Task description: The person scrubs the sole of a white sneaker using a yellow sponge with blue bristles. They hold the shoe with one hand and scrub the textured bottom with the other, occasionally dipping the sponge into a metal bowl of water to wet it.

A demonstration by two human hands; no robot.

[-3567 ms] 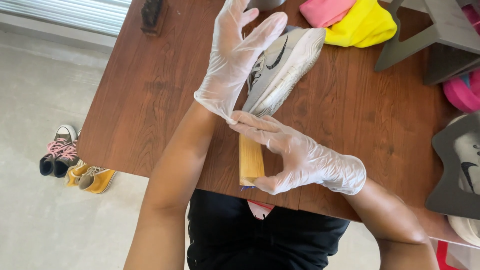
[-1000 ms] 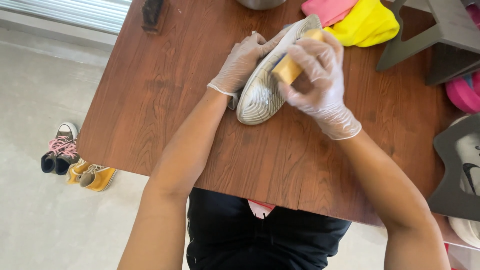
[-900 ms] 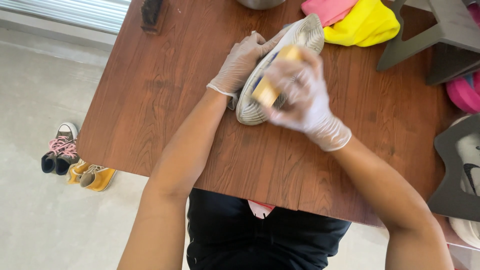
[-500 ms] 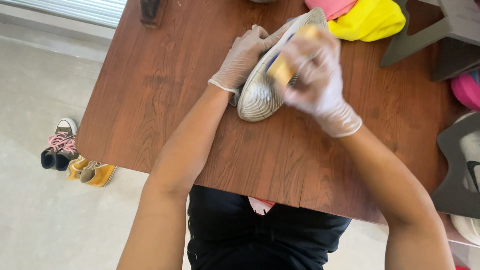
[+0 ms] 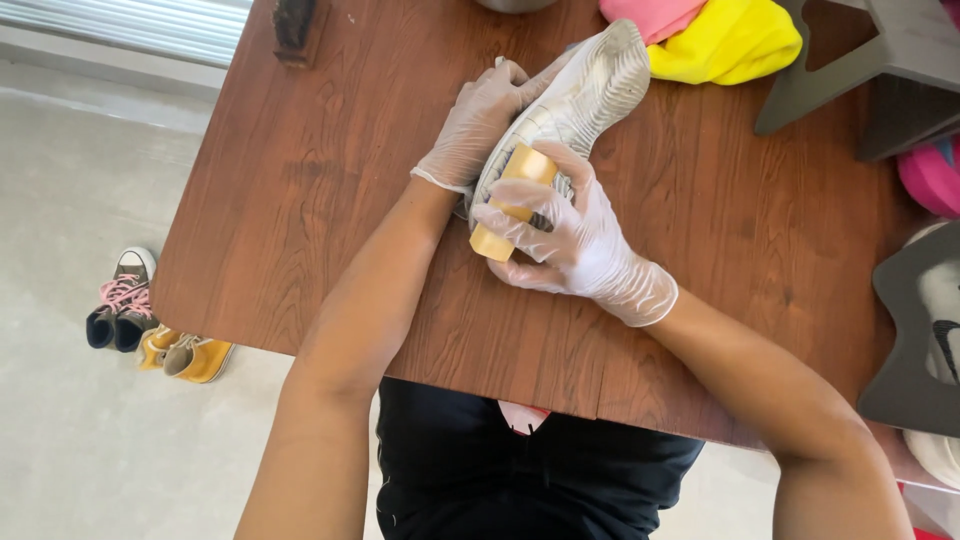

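Head view: left hand (image 5: 480, 125) grips upturned shoe (image 5: 580, 95); right hand (image 5: 565, 235) presses brush (image 5: 510, 200) against it.

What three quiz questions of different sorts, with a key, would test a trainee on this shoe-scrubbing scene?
1. True or false: the shoe lies sole up on the table.
2. Which hand holds the brush? A) left hand B) right hand C) neither
3. Fill in: beside the shoe's far end lie a pink cloth and a ____ cloth.

Key:
1. True; the ribbed sole faces the camera.
2. B; the right hand grips the brush, while the left hand steadies the shoe.
3. yellow
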